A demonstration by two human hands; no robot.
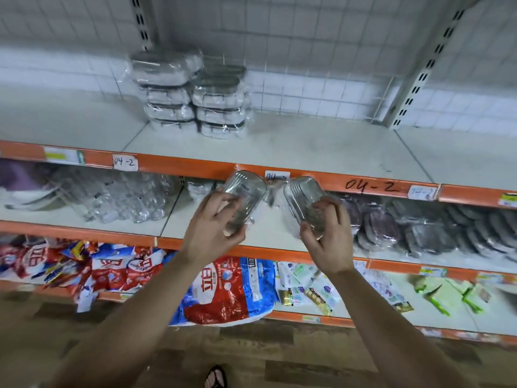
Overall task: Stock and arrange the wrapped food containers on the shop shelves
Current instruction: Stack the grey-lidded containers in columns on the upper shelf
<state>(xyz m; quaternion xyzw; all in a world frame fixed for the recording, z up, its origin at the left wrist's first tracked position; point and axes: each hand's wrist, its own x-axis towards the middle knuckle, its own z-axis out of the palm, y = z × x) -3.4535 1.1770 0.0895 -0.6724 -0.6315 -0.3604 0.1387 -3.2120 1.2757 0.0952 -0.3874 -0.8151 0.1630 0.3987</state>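
Observation:
My left hand (pixel 214 228) grips a wrapped oval steel container (pixel 246 191), held on end in front of the orange shelf edge. Beside it, my right hand (pixel 326 233) grips a second wrapped steel container (pixel 303 200), tilted the same way. Both are lifted in front of the middle shelf (pixel 212 231). On the top shelf (pixel 307 152) two stacks of wrapped containers (pixel 193 96) stand side by side against the tiled back wall; the left stack is a little taller.
The middle shelf holds clear wrapped ware (pixel 120 200) at left and dark wrapped trays (pixel 419 228) at right. Bags of detergent (pixel 226 289) and small packets (pixel 442 295) fill the bottom shelf. A slotted upright (pixel 419 74) rises at right. A sandalled foot (pixel 215 378) stands on the wood floor.

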